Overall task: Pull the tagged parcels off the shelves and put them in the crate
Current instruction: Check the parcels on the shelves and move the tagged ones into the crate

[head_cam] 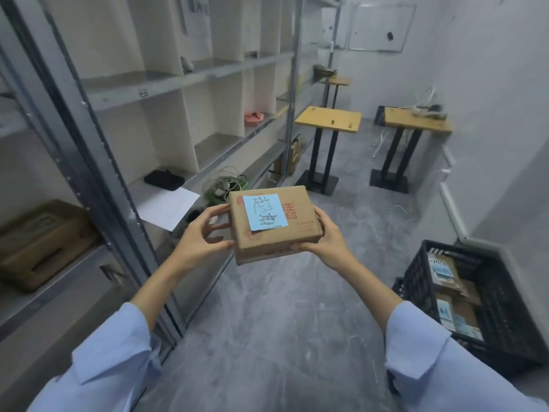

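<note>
Far left: the metal shelving (89, 120) runs along your left side. A brown cardboard box (38, 242) lies on a low shelf. Further along are a flat black item (163, 179) and a white sheet (169, 208) that overhangs the shelf edge.

Left hand (202, 236): your fingers are curled round the left edge of the parcel (273, 233), gripping it.

Parcel: a brown carton with red print, top face toward you and slightly tilted. A blue tag (264, 212) with handwriting is stuck on top. The parcel is off the shelves, held in the air over the grey floor, near the shelf front.

Right hand (329, 242): it grasps the parcel's near right corner, thumb along the side and fingers underneath.

Beyond: two wood-topped tables (328, 118) (416, 123) on black stands, set apart from each other.

Lower right: the black crate (416, 278) sits on the floor by the wall, well apart from the held parcel. Other brown parcels (442, 270) with blue tags lie inside it.
</note>
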### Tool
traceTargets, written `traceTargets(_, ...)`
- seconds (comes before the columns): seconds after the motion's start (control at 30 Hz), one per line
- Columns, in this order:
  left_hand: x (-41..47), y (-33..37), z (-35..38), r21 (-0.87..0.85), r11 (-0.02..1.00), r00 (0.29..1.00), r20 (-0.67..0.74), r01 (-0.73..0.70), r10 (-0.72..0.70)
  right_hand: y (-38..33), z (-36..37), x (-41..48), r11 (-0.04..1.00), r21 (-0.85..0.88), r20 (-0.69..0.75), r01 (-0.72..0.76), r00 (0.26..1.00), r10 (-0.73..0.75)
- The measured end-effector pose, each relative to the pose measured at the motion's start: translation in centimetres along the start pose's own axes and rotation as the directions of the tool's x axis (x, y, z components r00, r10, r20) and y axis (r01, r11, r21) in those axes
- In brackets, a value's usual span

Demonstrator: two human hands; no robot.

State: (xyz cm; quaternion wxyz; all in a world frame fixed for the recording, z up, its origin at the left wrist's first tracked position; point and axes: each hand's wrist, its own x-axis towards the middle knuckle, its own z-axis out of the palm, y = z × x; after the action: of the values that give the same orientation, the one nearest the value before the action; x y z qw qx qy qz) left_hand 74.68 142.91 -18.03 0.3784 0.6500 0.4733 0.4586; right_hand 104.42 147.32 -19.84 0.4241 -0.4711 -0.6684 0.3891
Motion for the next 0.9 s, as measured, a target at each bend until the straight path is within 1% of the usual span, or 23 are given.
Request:
traceTargets(0.1,3.0,1.3,3.8,0.075,0.997,0.995,0.101,-0.002,-0.005,1.1,-5.7,-1.7,0.999,0.021,-0.016,-0.03,0.999,0.031)
traceTargets(0.23,6.4,3.1,9.3,0.092,0.996,0.961,0.276,-0.014,-0.012,2.4,-11.9,-3.8,0.999,0.004,-0.054,-0.052,0.997,0.052)
traceTargets(0.33,8.7,4.1,13.5,0.118,0.992,0.94,0.342,-0.049,0.006,3.3,-15.7,-5.3,0.997,0.007,-0.14,-0.073,0.987,0.074)
traceTargets(0.43,10.8,4.9,17.2,0.075,0.996,0.917,0.399,-0.049,0.015,4.5,-19.1,-6.6,0.996,0.006,-0.236,-0.085,0.968,0.084)
traceTargets(0.53,12.6,5.6,21.0,0.027,0.998,0.893,0.449,-0.058,0.04,5.9,-22.2,-7.6,0.992,-0.024,-0.359,-0.125,0.927,0.108)
traceTargets(0.6,13.9,5.9,23.6,-0.008,0.999,0.878,0.475,-0.052,0.05,6.9,-24.1,-7.8,0.989,-0.009,-0.459,-0.15,0.879,0.129)
traceTargets(0.67,15.2,5.9,26.2,-0.034,0.999,0.87,0.49,-0.038,0.05,7.7,-25.9,-7.7,0.986,0.008,-0.527,-0.165,0.837,0.145)
traceTargets(0.83,19.2,5.3,33.2,-0.094,0.995,0.843,0.532,-0.035,0.08,10.7,-30.5,-6.2,0.977,0.015,-0.605,-0.214,0.776,0.18)
traceTargets(0.9,21.2,4.7,36.1,-0.108,0.994,0.833,0.549,-0.015,0.072,11.9,-32.5,-5.1,0.971,0.066,-0.62,-0.228,0.753,0.219)
